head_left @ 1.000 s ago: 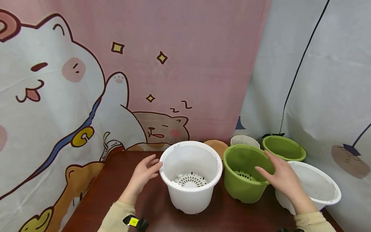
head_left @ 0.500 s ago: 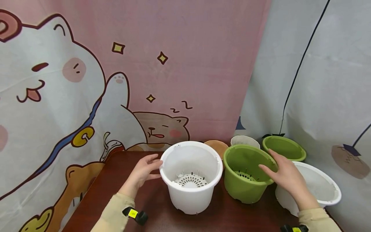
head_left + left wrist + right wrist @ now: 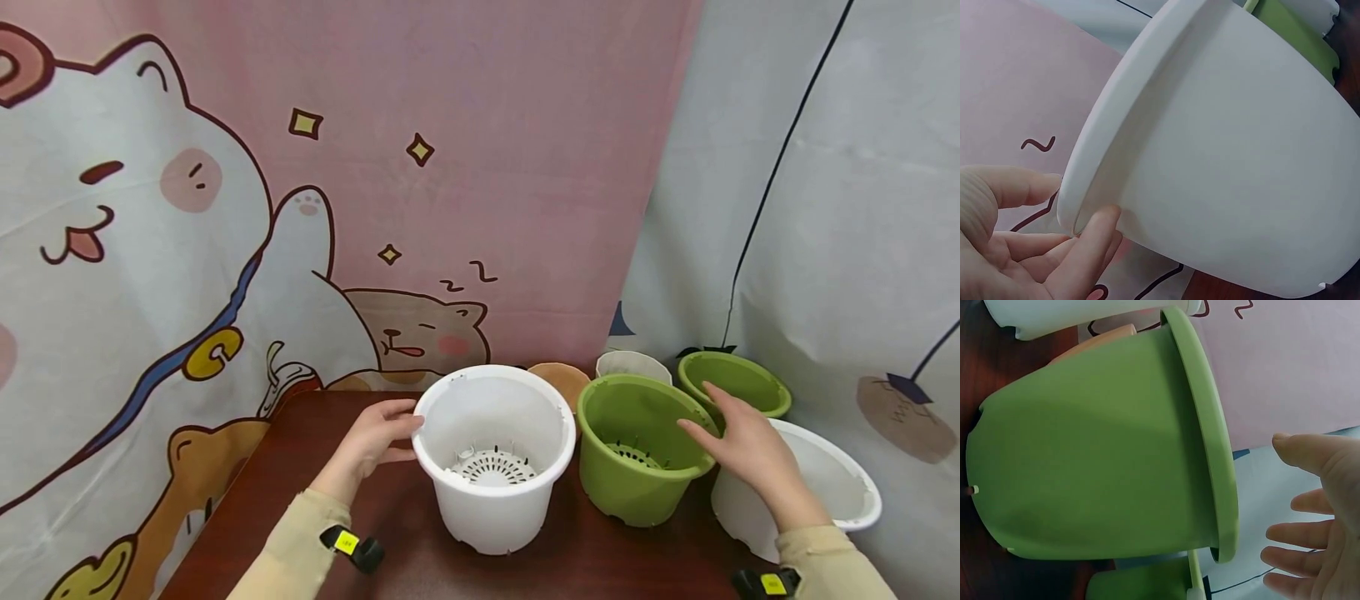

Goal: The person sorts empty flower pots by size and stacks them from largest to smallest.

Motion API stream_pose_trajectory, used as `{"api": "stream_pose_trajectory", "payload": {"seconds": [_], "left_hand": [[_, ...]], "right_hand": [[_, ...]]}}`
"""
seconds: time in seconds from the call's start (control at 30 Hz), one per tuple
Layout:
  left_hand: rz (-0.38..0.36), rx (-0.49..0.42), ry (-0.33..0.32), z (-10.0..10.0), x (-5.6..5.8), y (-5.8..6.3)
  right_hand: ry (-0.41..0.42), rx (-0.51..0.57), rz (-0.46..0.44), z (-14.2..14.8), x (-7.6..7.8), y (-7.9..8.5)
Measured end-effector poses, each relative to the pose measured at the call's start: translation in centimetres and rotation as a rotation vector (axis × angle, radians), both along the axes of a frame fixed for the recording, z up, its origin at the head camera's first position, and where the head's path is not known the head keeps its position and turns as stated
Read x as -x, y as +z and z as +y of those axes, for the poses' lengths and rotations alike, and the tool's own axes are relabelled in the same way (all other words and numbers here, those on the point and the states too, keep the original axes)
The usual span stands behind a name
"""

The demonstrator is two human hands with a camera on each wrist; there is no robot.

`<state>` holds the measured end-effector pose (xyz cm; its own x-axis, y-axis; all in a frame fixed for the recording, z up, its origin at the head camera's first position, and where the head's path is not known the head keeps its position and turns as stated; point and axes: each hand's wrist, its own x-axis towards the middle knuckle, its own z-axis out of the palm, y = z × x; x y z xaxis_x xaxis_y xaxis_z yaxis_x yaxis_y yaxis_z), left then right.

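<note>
In the head view, a white plastic flowerpot with a slotted bottom stands upright at the middle of the table. My left hand is at its left rim, fingers nearly straight; in the left wrist view the thumb is by the rim's edge and a finger lies along the outer wall below it. To the right stands a green flowerpot, also with a slotted bottom. Beside its right rim hovers my right hand, fingers spread and holding nothing; in the right wrist view it is apart from the green rim.
Behind the front pots stand an orange pot, a small white pot and another green pot. A second white pot is at the right, partly behind my right hand. The dark red table meets printed curtains at the back.
My right hand has shifted slightly right, away from the green flowerpot's interior. The left hand has edged closer to the white flowerpot's rim. The pots have not moved.
</note>
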<state>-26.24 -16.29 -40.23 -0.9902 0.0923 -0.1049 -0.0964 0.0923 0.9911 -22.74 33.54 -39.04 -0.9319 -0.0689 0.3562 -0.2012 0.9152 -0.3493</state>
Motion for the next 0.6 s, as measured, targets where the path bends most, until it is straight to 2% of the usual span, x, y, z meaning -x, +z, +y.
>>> {"api": "stream_pose_trajectory", "payload": {"seconds": [0.37,0.6], "left_hand": [[0.020,0.045,0.017,0.3,0.3,0.1],[0.023,0.047,0.036,0.4,0.2,0.0]], "right_hand": [[-0.015,-0.005,-0.047,1.2,0.7,0.1],[-0.020,-0.013,-0.109,2.0,1.1,0.3]]}}
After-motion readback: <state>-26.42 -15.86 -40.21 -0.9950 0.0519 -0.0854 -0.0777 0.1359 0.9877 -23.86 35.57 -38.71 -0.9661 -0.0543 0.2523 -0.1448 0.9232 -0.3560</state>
